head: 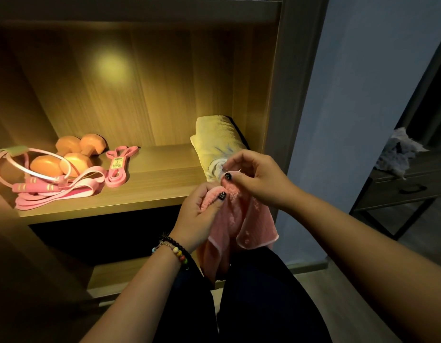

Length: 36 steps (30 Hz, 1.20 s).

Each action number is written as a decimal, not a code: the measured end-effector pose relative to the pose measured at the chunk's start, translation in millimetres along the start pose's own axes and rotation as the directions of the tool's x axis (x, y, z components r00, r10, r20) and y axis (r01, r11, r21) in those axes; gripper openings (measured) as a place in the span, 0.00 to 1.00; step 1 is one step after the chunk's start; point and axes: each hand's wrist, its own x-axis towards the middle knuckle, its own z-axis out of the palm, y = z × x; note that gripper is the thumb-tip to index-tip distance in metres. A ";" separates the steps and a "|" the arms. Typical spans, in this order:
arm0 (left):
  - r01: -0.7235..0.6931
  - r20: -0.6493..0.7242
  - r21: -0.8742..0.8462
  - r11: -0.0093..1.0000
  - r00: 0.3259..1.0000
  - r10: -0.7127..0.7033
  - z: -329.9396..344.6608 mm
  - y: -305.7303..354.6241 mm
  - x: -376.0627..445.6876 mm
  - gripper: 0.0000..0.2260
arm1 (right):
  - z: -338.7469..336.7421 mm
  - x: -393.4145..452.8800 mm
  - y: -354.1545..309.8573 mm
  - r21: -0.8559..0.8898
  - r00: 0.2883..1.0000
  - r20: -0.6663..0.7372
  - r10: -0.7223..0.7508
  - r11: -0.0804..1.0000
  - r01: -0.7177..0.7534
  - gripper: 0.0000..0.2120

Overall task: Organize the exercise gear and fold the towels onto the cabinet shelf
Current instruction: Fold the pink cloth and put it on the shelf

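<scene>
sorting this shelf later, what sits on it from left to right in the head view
pink skipping rope with looped cord → orange dumbbells → small pink folded resistance band with label → folded yellow towel

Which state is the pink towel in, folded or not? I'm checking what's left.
Not folded: the pink towel hangs loose from both hands, off the shelf.

Dim room, warm-lit wooden cabinet

A spot of warm light glows on the cabinet's wood-grain back panel point(140, 95). Right of it stands a blue-grey wall point(363, 95), then a dark metal-framed side table point(400, 189) on wood-look flooring point(338, 293).
</scene>
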 end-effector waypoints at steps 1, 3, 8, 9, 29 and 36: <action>0.037 0.010 -0.047 0.998 0.999 -0.036 0.7 1.5 -0.2 0.03 | -0.9 -1.3 0.5 0.000 1.000 -0.007 0.002 1.000 -0.002 0.08; 0.144 -0.040 -0.162 0.976 0.988 -0.152 2.6 4.6 1.0 0.04 | -1.3 -4.1 1.4 0.003 1.000 -0.020 0.004 1.000 -0.004 0.09; 0.313 -0.204 -0.500 0.807 0.863 -0.461 -0.7 1.6 3.8 0.05 | 5.5 -11.8 6.4 -0.143 1.000 0.016 -0.022 0.989 0.024 0.14; 0.315 -0.213 -0.553 0.772 0.842 -0.496 -2.4 -0.2 3.3 0.05 | 8.5 -13.9 8.2 -0.167 0.999 0.029 -0.025 0.986 0.029 0.15; 0.370 -0.361 -0.487 0.791 0.740 -0.568 -18.7 -1.1 -22.4 0.01 | 43.2 -23.0 6.7 0.170 0.925 -0.244 0.292 0.952 -0.255 0.22; 0.324 -0.369 -0.488 0.811 0.765 -0.528 -30.2 -3.2 -34.2 0.16 | 52.9 -14.9 -13.5 0.116 0.972 -0.006 0.237 0.965 -0.234 0.10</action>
